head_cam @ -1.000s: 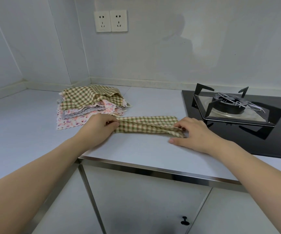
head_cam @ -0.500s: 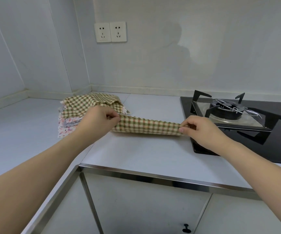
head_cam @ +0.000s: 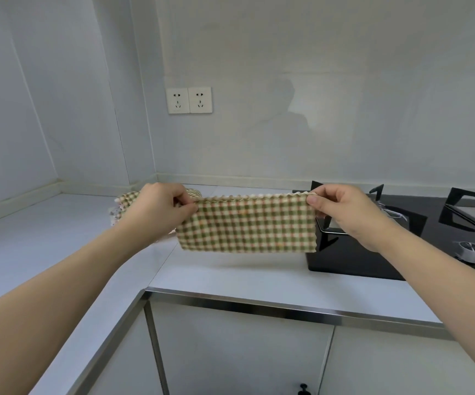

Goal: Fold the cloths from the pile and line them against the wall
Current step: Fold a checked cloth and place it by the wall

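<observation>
left hand [head_cam: 156,208] pinches checked cloth [head_cam: 247,223] top corner | right hand [head_cam: 344,212] pinches other corner | cloth hangs above counter [head_cam: 230,275]

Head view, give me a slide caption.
Both hands, left hand and right hand, hold a folded checked cloth above the counter.

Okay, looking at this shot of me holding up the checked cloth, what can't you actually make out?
- Pile of cloths, head view: mostly hidden behind the left hand; how many remain cannot be counted.
- Checked cloth: its number of folded layers does not show from the front.
- Stove: cut off by the right edge, partly hidden behind the cloth and right hand.
</observation>
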A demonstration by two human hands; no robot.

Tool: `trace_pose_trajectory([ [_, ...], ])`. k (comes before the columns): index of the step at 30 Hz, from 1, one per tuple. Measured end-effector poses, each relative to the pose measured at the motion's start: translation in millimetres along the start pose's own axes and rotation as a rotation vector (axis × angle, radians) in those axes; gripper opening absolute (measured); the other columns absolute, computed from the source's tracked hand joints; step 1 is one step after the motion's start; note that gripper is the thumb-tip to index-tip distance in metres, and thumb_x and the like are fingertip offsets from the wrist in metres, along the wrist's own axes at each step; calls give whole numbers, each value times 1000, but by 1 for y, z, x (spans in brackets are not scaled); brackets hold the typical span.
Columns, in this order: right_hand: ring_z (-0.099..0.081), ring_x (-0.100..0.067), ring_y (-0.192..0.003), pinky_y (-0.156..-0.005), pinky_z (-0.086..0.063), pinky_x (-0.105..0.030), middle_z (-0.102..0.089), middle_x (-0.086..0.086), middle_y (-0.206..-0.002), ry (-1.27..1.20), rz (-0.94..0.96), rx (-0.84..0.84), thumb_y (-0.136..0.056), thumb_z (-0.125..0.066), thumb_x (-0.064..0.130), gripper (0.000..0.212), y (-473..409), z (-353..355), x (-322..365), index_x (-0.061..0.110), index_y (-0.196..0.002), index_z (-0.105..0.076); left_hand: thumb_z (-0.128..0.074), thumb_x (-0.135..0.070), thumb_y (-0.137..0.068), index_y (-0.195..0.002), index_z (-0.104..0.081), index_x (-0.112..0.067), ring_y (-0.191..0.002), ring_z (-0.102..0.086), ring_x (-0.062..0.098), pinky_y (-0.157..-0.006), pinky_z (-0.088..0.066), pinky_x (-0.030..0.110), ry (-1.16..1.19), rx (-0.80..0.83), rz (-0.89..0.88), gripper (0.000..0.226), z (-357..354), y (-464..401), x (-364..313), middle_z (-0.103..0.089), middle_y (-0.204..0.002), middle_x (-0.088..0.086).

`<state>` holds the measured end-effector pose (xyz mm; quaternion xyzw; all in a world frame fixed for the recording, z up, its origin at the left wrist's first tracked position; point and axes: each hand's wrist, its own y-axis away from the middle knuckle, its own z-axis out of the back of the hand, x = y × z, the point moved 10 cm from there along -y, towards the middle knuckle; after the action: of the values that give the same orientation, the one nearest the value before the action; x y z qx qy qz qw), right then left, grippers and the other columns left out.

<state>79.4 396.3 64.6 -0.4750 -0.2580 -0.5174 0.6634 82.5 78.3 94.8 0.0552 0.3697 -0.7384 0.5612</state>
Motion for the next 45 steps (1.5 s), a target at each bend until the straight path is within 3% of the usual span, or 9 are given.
trace_pose_trajectory([
  [3, -57, -14, -74, -75, -47, -44, -70, -10, -86, 25, -5, -2, -92, -62, 26, 14, 3, 1, 6, 19, -86, -73, -71, -23, -83, -70, -60, -16, -60, -56, 11, -50, -38, 23, -2, -13, 21, 18, 6, 4, -1, -64, -64, -7],
  [6, -56, -14, -71, -73, -49, -32, -68, -1, -79, -4, 8, -18, -94, -59, 15, 13, 8, -3, 15, 13, -86, -69, -70, -24, -85, -79, -57, -17, -66, -60, 12, -55, -43, 26, 21, -16, 8, 17, 12, 10, -3, -67, -70, -4],
  [9, -59, -15, -72, -71, -51, -34, -67, -2, -81, 12, 12, -64, -96, -55, 11, 14, 8, -7, 13, 12, -86, -65, -68, -23, -88, -91, -64, -27, -67, -61, 1, -59, -43, 14, 63, 48, -21, 6, 7, 15, -3, -69, -74, -9],
  [15, -51, -18, -84, -71, -38, -34, -59, 0, -91, 126, -118, -226, -99, -41, 21, 18, -2, -12, -13, 16, -93, -57, -65, -22, -92, -78, -70, -19, -56, -65, 11, -54, -47, 11, 171, 239, 0, 15, -24, 24, 0, -71, -71, -1],
  [21, -49, -23, -94, -74, -34, -32, -52, -5, -104, 371, -221, -177, -101, -31, 24, 26, -20, -35, -47, 13, -113, -51, -54, -24, -98, -82, -65, -11, -46, -60, 14, -58, -52, 25, 191, 449, 92, 23, -67, 26, 21, -66, -57, 6],
  [28, -55, -32, -85, -71, -43, -40, -59, -11, -96, 674, -168, -79, -99, -30, 15, 10, -50, -78, -82, 14, -101, -40, -49, -31, -100, -68, -47, -9, -39, -40, 4, -45, -36, 16, 73, 447, 141, 39, -110, 3, 64, -47, -52, -2],
  [34, -50, -30, -75, -62, -34, -35, -51, -9, -88, 913, -204, 30, -92, -33, 5, 19, -79, -110, -113, 11, -111, -34, -57, -39, -94, -86, -65, -20, -76, -58, 20, -69, -43, 32, 37, 418, 161, 22, -136, -15, 98, -65, -87, 8],
  [39, -43, -21, -60, -49, -24, -31, -43, -3, -73, 971, -165, 58, -95, -32, 8, 10, -97, -117, -125, 13, -103, -29, -59, -37, -93, -86, -62, -24, -78, -54, 7, -68, -42, 24, -97, 422, 96, 15, -147, -23, 96, -62, -88, -5],
  [45, -45, -24, -62, -50, -26, -33, -45, -3, -71, 971, -111, 53, -100, -30, 16, 2, -104, -118, -129, 15, -101, -31, -44, -34, -101, -88, -59, -8, -82, -56, 22, -71, -44, 34, -257, 407, 109, 33, -148, -27, 105, -62, -88, 5],
])
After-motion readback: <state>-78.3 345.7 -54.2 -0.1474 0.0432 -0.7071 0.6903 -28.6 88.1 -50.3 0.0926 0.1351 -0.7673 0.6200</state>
